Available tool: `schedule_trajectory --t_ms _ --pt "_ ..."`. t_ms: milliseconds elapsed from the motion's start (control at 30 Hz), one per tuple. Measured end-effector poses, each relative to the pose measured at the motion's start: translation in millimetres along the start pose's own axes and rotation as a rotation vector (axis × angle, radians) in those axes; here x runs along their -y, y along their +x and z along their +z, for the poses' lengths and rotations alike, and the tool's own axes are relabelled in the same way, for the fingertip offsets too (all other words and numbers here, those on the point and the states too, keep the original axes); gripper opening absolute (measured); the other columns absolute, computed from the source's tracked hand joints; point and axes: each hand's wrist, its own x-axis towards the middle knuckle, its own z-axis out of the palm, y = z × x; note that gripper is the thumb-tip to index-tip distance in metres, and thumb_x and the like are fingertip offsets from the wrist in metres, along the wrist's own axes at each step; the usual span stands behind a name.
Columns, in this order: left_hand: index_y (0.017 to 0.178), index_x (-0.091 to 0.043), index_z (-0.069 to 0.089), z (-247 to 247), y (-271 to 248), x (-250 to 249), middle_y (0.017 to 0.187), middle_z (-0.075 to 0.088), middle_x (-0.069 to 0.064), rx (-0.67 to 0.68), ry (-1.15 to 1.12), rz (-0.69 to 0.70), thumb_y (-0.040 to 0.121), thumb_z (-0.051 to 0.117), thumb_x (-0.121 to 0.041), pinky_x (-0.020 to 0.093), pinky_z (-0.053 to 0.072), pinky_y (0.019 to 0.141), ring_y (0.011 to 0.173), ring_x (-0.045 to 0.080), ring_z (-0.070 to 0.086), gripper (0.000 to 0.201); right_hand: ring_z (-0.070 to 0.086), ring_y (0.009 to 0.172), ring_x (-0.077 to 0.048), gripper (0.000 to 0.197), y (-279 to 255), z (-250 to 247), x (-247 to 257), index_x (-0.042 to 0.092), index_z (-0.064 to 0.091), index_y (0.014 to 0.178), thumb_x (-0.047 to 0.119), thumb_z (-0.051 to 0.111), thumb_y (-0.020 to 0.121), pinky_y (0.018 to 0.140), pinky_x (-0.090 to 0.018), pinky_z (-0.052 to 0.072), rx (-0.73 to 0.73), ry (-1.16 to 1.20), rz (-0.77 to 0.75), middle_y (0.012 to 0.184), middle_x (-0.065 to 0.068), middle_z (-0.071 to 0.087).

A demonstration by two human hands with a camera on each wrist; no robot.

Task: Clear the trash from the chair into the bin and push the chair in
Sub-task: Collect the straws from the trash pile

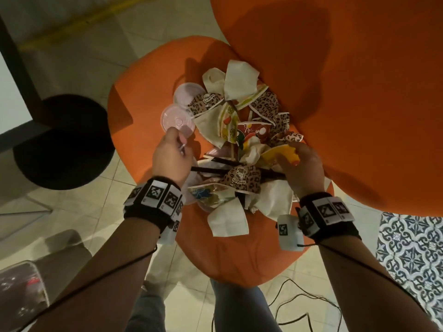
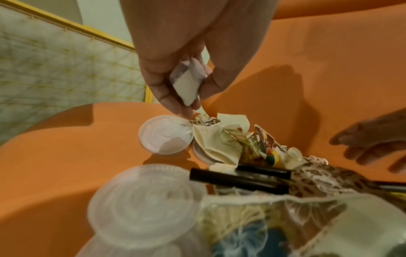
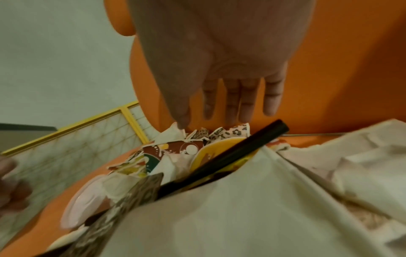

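An orange chair seat carries a heap of trash: torn leopard-print and colourful paper cup pieces, white napkins, clear plastic lids and black straws. My left hand hovers over the heap's left side beside a lid and pinches a small white paper scrap between thumb and fingers. My right hand is over the heap's right side at a yellow cup piece. Its fingers hang straight above the scraps and hold nothing. A black straw lies under it.
The chair's orange back rises right behind the heap. A black round table base stands on the tiled floor at left. A patterned floor section lies at right, a cable trails by my legs, and a blurred translucent object sits at bottom left.
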Motion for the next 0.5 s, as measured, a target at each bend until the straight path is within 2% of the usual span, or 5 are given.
schedule_trajectory --t_ms 133,267,367,433,500 --pt "0.100 -0.011 0.057 3 -6 -25 0.099 0.055 0.000 0.109 0.006 -0.014 0.087 0.046 -0.004 0.025 0.038 0.074 0.086 0.014 0.051 0.018 0.058 0.103 -0.028 0.023 -9 5 4 0.028 0.071 0.106 0.034 0.064 0.085 0.087 -0.043 0.050 0.171 -0.104 -0.218 0.112 -0.006 0.066" --pt "0.103 -0.023 0.064 9 -18 -27 0.101 0.042 -0.002 0.315 0.252 0.026 0.089 0.047 -0.021 0.027 0.039 0.076 0.090 0.015 0.048 0.021 0.052 0.112 -0.029 0.033 -14 16 1 0.035 0.063 0.121 0.033 0.060 0.088 0.094 -0.046 0.044 0.253 -0.325 -0.254 0.120 -0.003 0.063" --pt "0.105 -0.021 0.068 19 -30 -15 0.112 0.052 0.003 0.343 0.426 0.172 0.084 0.062 -0.023 0.026 0.043 0.079 0.102 0.020 0.053 0.022 0.051 0.112 -0.029 0.037 -16 21 4 0.040 0.060 0.122 0.025 0.056 0.089 0.095 -0.045 0.040 0.227 -0.368 -0.301 0.123 0.000 0.063" --pt "0.095 -0.014 0.073 28 -34 -5 0.106 0.062 0.010 0.327 0.446 0.286 0.075 0.072 -0.017 0.032 0.052 0.072 0.093 0.027 0.061 0.020 0.051 0.113 -0.029 0.038 -14 22 7 0.040 0.061 0.122 0.022 0.054 0.089 0.096 -0.044 0.037 0.239 -0.385 -0.323 0.123 0.001 0.063" --pt "0.093 -0.013 0.074 35 -32 1 0.104 0.065 0.013 0.333 0.449 0.302 0.072 0.075 -0.013 0.031 0.052 0.067 0.089 0.031 0.064 0.021 0.051 0.112 -0.030 0.036 -11 22 9 0.038 0.062 0.121 0.021 0.053 0.090 0.096 -0.044 0.037 0.254 -0.386 -0.326 0.118 -0.002 0.064"
